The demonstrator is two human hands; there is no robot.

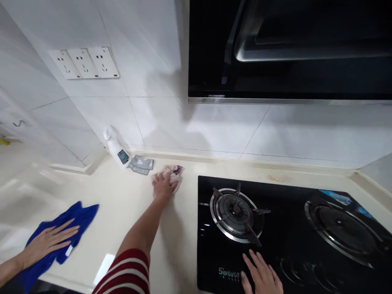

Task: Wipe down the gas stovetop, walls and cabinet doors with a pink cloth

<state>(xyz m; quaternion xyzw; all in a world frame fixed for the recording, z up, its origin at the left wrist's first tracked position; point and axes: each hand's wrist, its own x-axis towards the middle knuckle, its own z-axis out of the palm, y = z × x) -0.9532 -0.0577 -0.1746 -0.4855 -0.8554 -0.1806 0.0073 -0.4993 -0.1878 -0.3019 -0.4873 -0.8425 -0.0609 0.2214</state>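
My left hand (163, 185), at the end of an arm in a red and white striped sleeve, presses on a crumpled pale cloth (176, 173) with pinkish and dark patches. Its fingers bend over the cloth, which lies on the cream countertop (134, 212) left of the stove. On the front part of the black glass gas stove (284, 224) my right hand (261, 275) is at rest, fingers stretched and slightly apart, holding nothing. Just beyond its fingertips is the left burner (235, 208) with its pan supports. Beside my left hand lies a grey scrubbing pad (141, 164).
A co-worker's hand (49, 243) lies flat on a blue cloth (84, 218) at the left. A white spray bottle (116, 149) leans in the back corner. Wall sockets (87, 63) sit above. The black range hood (275, 77) overhangs the stove, whose right burner (339, 228) lacks visible supports.
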